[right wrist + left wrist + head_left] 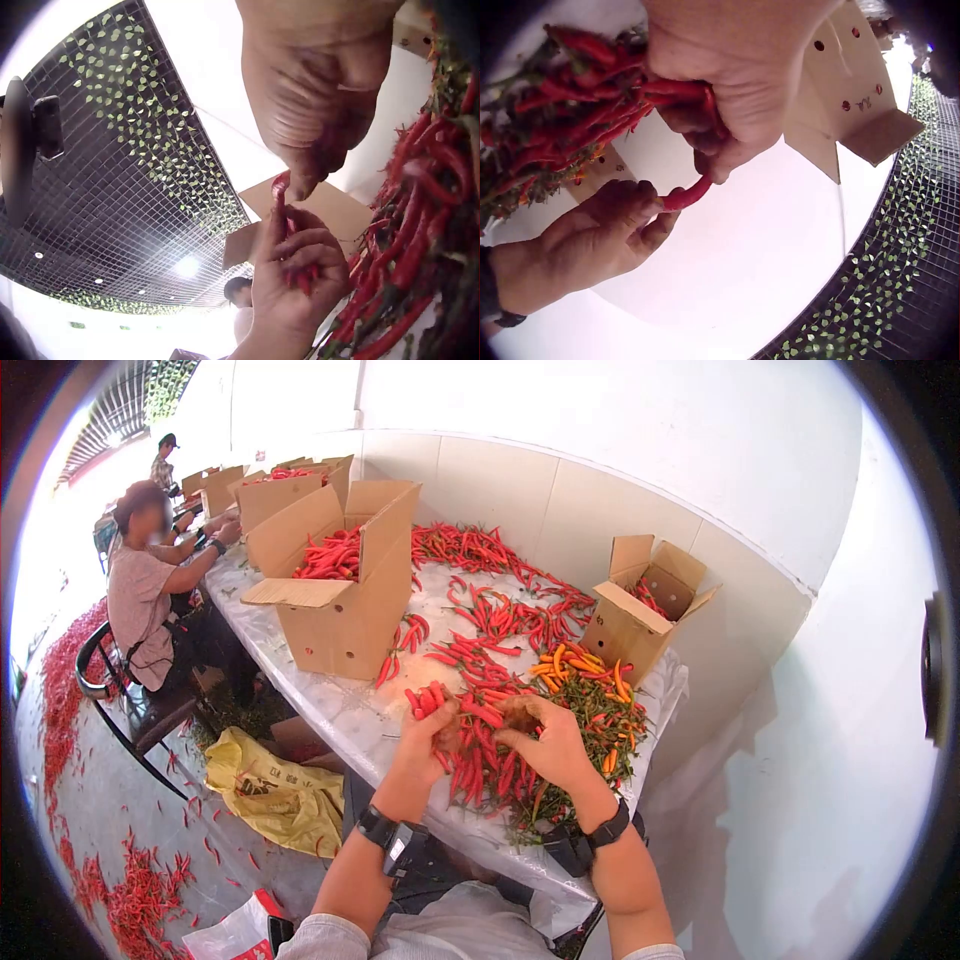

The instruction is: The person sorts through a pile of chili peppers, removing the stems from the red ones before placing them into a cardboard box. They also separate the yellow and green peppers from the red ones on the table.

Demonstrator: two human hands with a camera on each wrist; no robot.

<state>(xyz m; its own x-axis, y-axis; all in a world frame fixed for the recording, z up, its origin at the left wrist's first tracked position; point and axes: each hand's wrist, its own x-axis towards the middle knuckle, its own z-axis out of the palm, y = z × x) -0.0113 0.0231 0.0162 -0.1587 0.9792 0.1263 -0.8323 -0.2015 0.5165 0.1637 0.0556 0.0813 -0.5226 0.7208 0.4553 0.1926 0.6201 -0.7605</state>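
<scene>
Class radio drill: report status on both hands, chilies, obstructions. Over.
Left hand: gripping several red chilies. Right hand: pinching one chili by its end. Chili pile beneath; no obstruction seen between hands.

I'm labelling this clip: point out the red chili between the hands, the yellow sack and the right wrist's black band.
Red chili (686,198): left wrist view, middle of its curved body.
Yellow sack (290,810): head view, its crumpled side.
Black band (610,825): head view, its strap.

Left hand (430,735) grips red chilies (428,700), right hand (556,743) beside it, both over red pile (490,772) on table (350,712). Orange chilies (572,662) beyond right hand. Big box (335,628) left, small box (622,636) right, both with red chilies.
</scene>
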